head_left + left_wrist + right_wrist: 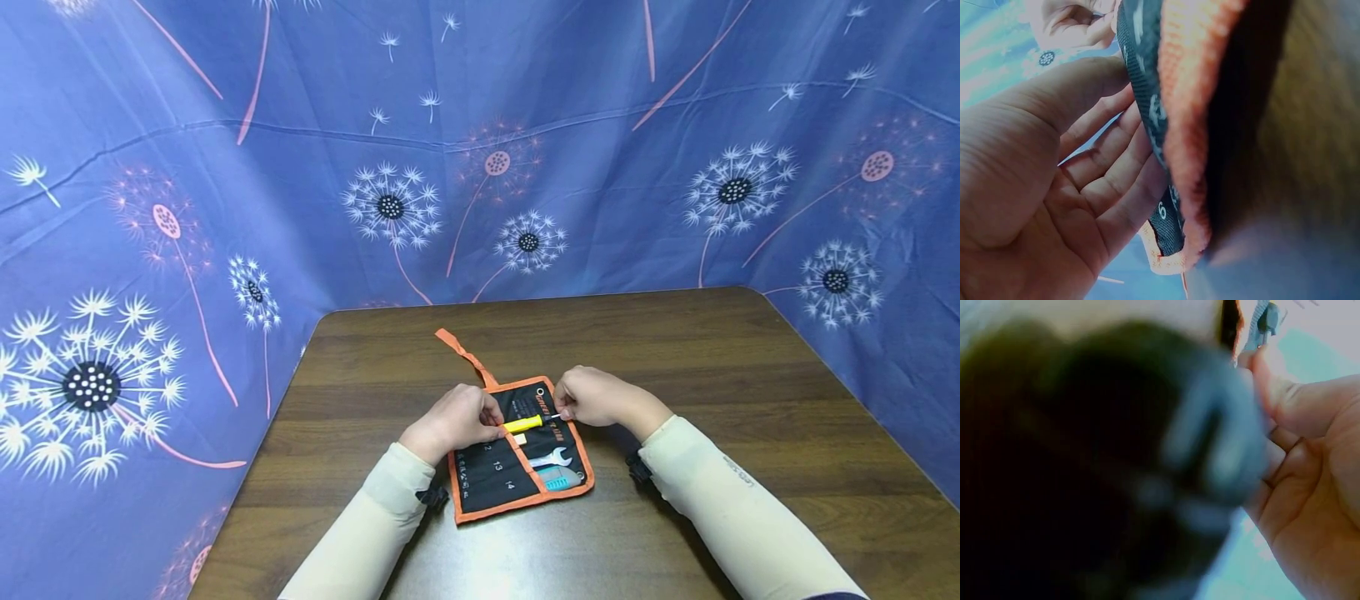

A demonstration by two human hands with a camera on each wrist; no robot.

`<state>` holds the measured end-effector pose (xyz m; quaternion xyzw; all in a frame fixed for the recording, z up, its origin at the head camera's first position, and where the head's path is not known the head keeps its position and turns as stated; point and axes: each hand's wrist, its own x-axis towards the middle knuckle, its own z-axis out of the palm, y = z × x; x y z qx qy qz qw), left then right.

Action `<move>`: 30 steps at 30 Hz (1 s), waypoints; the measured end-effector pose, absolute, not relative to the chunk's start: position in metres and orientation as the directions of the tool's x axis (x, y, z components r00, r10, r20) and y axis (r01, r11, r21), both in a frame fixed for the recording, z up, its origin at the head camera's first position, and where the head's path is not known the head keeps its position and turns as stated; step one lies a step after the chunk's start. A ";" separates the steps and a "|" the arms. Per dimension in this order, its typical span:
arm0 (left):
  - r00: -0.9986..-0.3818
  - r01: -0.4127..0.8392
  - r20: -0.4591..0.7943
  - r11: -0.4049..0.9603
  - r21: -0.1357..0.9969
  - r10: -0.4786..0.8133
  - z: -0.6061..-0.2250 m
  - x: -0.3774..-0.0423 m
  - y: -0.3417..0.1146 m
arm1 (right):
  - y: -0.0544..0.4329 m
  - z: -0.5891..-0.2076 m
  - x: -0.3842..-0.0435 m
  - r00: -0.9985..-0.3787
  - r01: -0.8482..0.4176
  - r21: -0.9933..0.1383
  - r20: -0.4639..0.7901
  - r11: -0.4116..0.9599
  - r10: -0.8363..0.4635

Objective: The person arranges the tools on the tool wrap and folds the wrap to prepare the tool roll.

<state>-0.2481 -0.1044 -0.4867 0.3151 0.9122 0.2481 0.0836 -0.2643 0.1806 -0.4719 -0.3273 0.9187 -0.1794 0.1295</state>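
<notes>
A black tool pouch [480,479] with orange trim lies unfolded on the table, numbers printed on its pocket panel. My left hand [459,421] pinches the orange edge of the pocket; in the left wrist view its thumb meets the black fabric. A screwdriver [523,425] with a yellow and black handle lies across the pouch, the handle's end at the pocket opening by my left fingertips. My right hand [600,398] pinches its metal shaft between thumb and finger. Below it, an open-end wrench [553,457] and a teal-and-grey-handled tool [558,477] stick out of the pocket.
An orange strap [467,353] runs from the pouch's far edge toward the back of the wooden table [675,350]. A blue curtain with dandelion prints [450,100] hangs behind and at both sides. Dark straps circle both wrists over pale sleeves.
</notes>
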 end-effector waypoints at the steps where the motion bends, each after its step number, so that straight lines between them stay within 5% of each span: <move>1: -0.787 0.534 0.003 0.679 0.504 0.617 -0.486 -0.248 -0.104 | 0.180 -0.472 -0.264 -0.749 -0.562 -0.410 -0.118 0.719 -0.652; 16: -0.784 0.531 -0.004 0.674 0.514 0.621 -0.483 -0.246 -0.102 | 0.173 -0.470 -0.262 -0.756 -0.591 -0.333 -0.089 0.735 -0.648; 30: -0.768 0.552 0.002 0.660 0.510 0.640 -0.484 -0.247 -0.103 | 0.171 -0.474 -0.261 -0.731 -0.482 -0.484 -0.238 0.730 -0.640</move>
